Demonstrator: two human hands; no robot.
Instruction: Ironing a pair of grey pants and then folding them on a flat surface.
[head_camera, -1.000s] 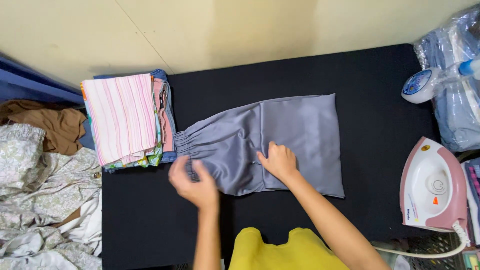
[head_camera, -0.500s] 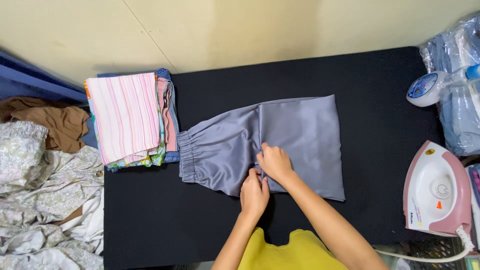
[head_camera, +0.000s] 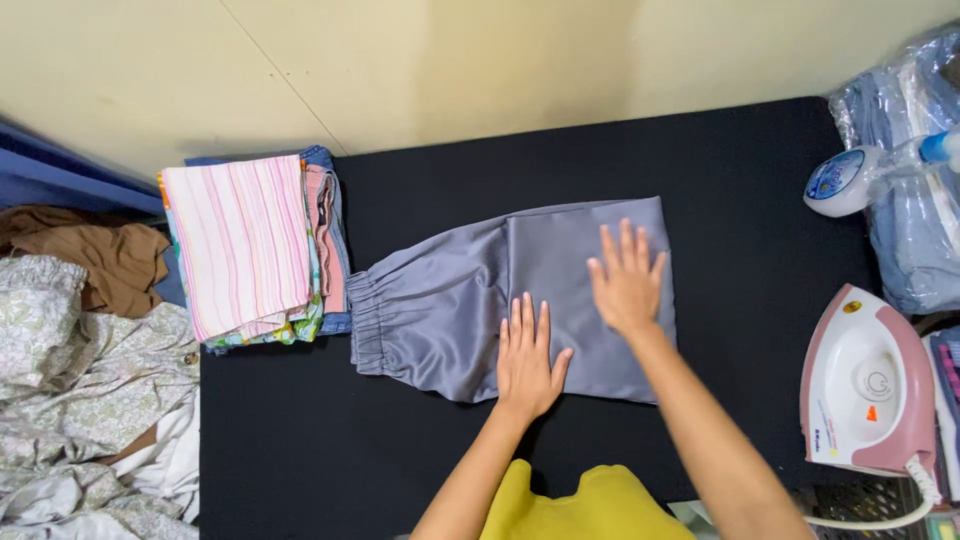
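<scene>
While flat (fingers spread), both hands press trousers (head_camera: 440, 310).

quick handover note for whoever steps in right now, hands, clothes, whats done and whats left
Left hand: flat, palm down on the grey garment.
Right hand: flat on the same garment's folded right part.
Garment lies on the black pad, elastic waist to the left.
Done: folded stack at the left.
Left: crumpled clothes pile far left. Iron stands at the right, untouched.
</scene>
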